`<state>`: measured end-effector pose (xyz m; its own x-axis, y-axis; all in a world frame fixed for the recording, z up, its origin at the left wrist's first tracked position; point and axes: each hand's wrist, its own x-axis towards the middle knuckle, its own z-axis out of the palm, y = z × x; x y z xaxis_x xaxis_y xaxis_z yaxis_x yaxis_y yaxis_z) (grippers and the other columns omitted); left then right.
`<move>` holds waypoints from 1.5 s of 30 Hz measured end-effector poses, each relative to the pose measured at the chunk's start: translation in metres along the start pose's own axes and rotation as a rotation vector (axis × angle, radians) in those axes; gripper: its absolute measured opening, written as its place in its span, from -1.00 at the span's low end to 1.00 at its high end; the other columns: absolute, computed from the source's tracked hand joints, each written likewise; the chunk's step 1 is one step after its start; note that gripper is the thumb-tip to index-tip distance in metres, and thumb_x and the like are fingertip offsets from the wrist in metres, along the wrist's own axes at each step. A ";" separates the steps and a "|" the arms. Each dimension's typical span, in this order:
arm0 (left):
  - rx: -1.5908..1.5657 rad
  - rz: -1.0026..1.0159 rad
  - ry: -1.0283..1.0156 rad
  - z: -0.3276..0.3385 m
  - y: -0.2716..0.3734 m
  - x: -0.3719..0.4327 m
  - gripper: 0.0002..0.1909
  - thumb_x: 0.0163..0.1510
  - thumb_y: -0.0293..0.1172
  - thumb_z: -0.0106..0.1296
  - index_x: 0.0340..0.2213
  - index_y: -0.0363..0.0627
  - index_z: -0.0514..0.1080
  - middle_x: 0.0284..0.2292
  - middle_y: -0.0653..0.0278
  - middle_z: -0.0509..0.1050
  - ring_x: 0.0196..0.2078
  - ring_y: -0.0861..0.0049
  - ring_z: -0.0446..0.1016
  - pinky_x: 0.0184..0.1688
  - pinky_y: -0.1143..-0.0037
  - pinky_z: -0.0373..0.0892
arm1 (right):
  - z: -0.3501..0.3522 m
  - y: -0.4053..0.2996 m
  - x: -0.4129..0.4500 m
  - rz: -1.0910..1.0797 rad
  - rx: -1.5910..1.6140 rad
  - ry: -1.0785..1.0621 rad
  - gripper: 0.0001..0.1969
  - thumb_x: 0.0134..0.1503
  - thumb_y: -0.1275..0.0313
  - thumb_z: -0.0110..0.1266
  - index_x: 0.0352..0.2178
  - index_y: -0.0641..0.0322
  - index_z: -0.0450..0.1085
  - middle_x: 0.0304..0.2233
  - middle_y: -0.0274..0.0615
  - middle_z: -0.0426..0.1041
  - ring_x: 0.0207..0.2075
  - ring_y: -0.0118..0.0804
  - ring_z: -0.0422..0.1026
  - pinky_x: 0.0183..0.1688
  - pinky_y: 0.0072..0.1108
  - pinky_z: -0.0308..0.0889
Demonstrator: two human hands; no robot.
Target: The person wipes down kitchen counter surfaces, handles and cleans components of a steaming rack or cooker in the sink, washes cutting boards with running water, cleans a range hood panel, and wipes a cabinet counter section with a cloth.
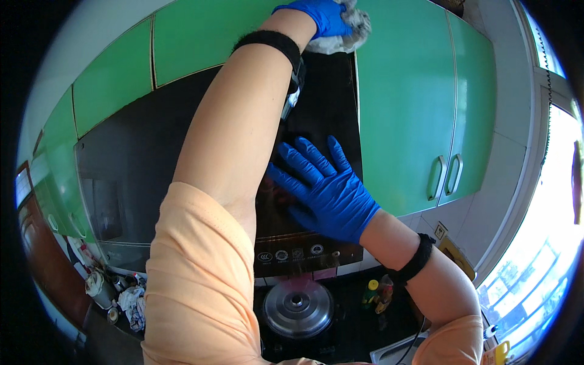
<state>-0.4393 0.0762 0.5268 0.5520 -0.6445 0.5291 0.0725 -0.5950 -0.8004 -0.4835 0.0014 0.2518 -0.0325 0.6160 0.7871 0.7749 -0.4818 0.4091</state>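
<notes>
My left hand (319,17), in a blue glove, is raised to the top of the view and closed on a grey and white cloth (358,27). That cloth lies against the upper edge of a black range hood (326,96), beside the green cabinet fronts. Lower down, my right hand (331,200), gloved in blue too, rests spread on the hood's dark glossy panel and holds nothing. Both forearms wear black bands; my left forearm crosses in front of the hood and hides part of it.
Below the hood, a lidded metal pan (299,308) stands on the black cooktop. Right of it are a yellow-capped bottle (370,292) and another small bottle (384,294). Green cabinet doors (406,114) with metal handles flank the hood. A bright window (543,237) is at right; cloths (132,305) lie at lower left.
</notes>
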 end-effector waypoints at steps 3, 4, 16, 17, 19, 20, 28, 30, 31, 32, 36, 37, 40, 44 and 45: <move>-0.159 -0.127 0.142 -0.003 0.015 -0.035 -0.54 0.07 -0.02 -0.24 -0.09 0.03 0.37 -0.08 0.07 0.35 -0.01 0.11 0.30 0.03 0.21 0.23 | -0.001 -0.002 -0.001 -0.007 -0.032 0.001 -0.36 -0.08 0.15 0.07 0.09 -0.09 0.16 0.12 -0.12 0.12 0.16 -0.04 0.08 0.19 -0.05 -0.13; -0.213 -0.166 0.050 -0.007 0.011 -0.038 -0.54 0.08 -0.02 -0.23 -0.09 0.02 0.35 -0.08 0.04 0.35 0.00 0.11 0.30 0.03 0.23 0.23 | -0.002 -0.001 -0.001 -0.018 -0.022 0.000 -0.37 -0.07 0.14 0.06 0.08 -0.11 0.17 0.12 -0.12 0.13 0.17 -0.05 0.08 0.19 -0.05 -0.14; -0.211 -0.346 0.385 0.048 -0.118 -0.307 -0.50 -0.10 -0.51 0.06 -0.05 -0.03 0.34 -0.06 0.00 0.30 0.00 0.07 0.30 0.05 0.35 0.24 | -0.003 -0.008 0.000 0.014 -0.056 -0.079 -0.31 -0.08 0.17 0.08 0.13 -0.14 0.08 0.18 -0.14 0.02 0.22 -0.04 -0.02 0.21 -0.03 -0.19; -0.234 -0.482 0.434 0.060 -0.110 -0.330 -0.54 -0.07 -0.50 0.01 -0.05 -0.05 0.34 -0.09 -0.01 0.32 -0.04 0.07 0.32 0.03 0.34 0.24 | -0.004 -0.010 -0.001 0.023 -0.063 -0.078 -0.31 -0.08 0.18 0.08 0.13 -0.14 0.08 0.18 -0.14 0.02 0.22 -0.04 -0.02 0.20 -0.03 -0.18; -0.433 -0.641 0.475 0.071 -0.089 -0.354 -0.56 -0.06 -0.47 -0.02 -0.06 -0.08 0.35 -0.08 -0.01 0.32 -0.02 0.07 0.31 0.02 0.33 0.25 | -0.002 -0.012 -0.008 0.020 -0.046 -0.087 -0.31 -0.09 0.22 0.09 0.13 -0.13 0.08 0.18 -0.12 0.01 0.22 -0.02 -0.03 0.20 -0.02 -0.16; -0.338 -0.610 0.448 0.075 -0.078 -0.355 -0.57 -0.05 -0.46 -0.04 -0.07 -0.09 0.35 -0.08 -0.02 0.32 -0.02 0.07 0.31 0.02 0.33 0.25 | -0.002 -0.011 -0.014 0.014 -0.044 -0.119 -0.30 -0.09 0.22 0.09 0.13 -0.13 0.07 0.18 -0.11 0.01 0.22 -0.01 -0.02 0.20 -0.03 -0.16; -0.377 -0.381 0.531 0.050 0.026 -0.236 -0.63 -0.08 -0.47 -0.05 -0.16 -0.16 0.39 -0.16 -0.03 0.34 -0.10 0.06 0.33 -0.07 0.30 0.30 | -0.030 -0.028 -0.056 0.098 0.071 -0.121 -0.37 -0.18 0.43 0.05 0.04 0.00 0.22 0.11 -0.06 0.10 0.15 0.06 0.06 0.17 -0.12 -0.03; -0.422 -0.322 0.588 0.053 0.042 -0.205 -0.70 -0.08 -0.45 -0.05 -0.23 -0.15 0.42 -0.22 0.00 0.39 -0.15 0.07 0.37 -0.12 0.30 0.33 | -0.034 -0.034 -0.063 0.103 0.094 -0.102 -0.38 -0.18 0.43 0.06 0.03 0.00 0.23 0.11 -0.06 0.10 0.15 0.06 0.07 0.16 -0.12 -0.01; -0.487 -0.310 0.595 0.054 0.054 -0.186 -0.73 -0.09 -0.44 -0.05 -0.27 -0.15 0.43 -0.24 0.02 0.40 -0.17 0.08 0.38 -0.13 0.30 0.34 | -0.038 -0.037 -0.066 0.113 0.109 -0.083 -0.38 -0.19 0.43 0.06 0.02 0.00 0.24 0.11 -0.06 0.10 0.14 0.06 0.08 0.16 -0.13 0.00; -0.571 -0.307 0.594 0.053 0.064 -0.168 -0.76 -0.09 -0.44 -0.04 -0.31 -0.15 0.43 -0.27 0.04 0.42 -0.19 0.09 0.39 -0.14 0.30 0.34 | -0.041 -0.042 -0.070 0.151 0.102 -0.136 -0.38 -0.18 0.44 0.06 0.03 -0.01 0.24 0.11 -0.05 0.10 0.15 0.08 0.07 0.16 -0.12 0.00; -0.799 -0.237 0.541 0.058 0.128 -0.093 -0.87 -0.11 -0.40 -0.03 -0.47 -0.12 0.46 -0.38 0.13 0.46 -0.28 0.16 0.44 -0.21 0.33 0.37 | -0.047 -0.047 -0.086 0.202 0.095 -0.166 -0.41 -0.17 0.46 0.06 0.02 -0.02 0.26 0.10 -0.01 0.10 0.15 0.14 0.05 0.16 -0.08 -0.03; -0.727 -0.184 0.557 0.057 0.154 -0.086 -0.89 -0.11 -0.38 -0.03 -0.51 -0.10 0.45 -0.42 0.16 0.46 -0.31 0.19 0.45 -0.24 0.37 0.39 | -0.049 -0.048 -0.088 0.183 0.096 -0.169 -0.41 -0.17 0.46 0.06 0.02 -0.02 0.26 0.10 -0.01 0.10 0.15 0.14 0.05 0.16 -0.08 -0.03; -0.703 -0.069 0.499 0.040 0.211 -0.116 -0.84 -0.12 -0.34 0.01 -0.46 -0.09 0.45 -0.35 0.16 0.43 -0.26 0.24 0.43 -0.26 0.44 0.41 | -0.053 -0.047 -0.101 0.250 0.053 -0.190 -0.40 -0.20 0.51 0.06 -0.01 0.00 0.29 0.09 0.00 0.11 0.14 0.15 0.07 0.15 -0.08 -0.01; -0.737 -0.021 0.440 0.051 0.185 -0.226 -0.66 -0.05 -0.34 -0.03 -0.17 -0.06 0.39 -0.17 0.16 0.34 -0.20 0.31 0.40 -0.25 0.34 0.41 | -0.056 -0.062 -0.110 0.231 0.076 -0.254 -0.43 -0.24 0.53 0.06 -0.07 0.03 0.33 0.05 0.02 0.16 0.11 0.17 0.11 0.15 -0.09 0.00; -0.775 -0.125 0.457 0.044 0.171 -0.236 -0.67 -0.03 -0.35 -0.04 -0.16 -0.02 0.39 -0.18 0.14 0.35 -0.23 0.32 0.41 -0.26 0.36 0.41 | -0.071 -0.060 -0.117 0.233 0.017 -0.276 -0.43 -0.25 0.54 0.06 -0.07 0.03 0.34 0.04 0.02 0.17 0.10 0.17 0.11 0.15 -0.09 0.00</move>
<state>-0.5203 0.1475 0.2526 0.1821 -0.5831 0.7917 -0.5608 -0.7230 -0.4035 -0.5710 -0.0863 0.1678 0.3165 0.6369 0.7030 0.7519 -0.6203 0.2235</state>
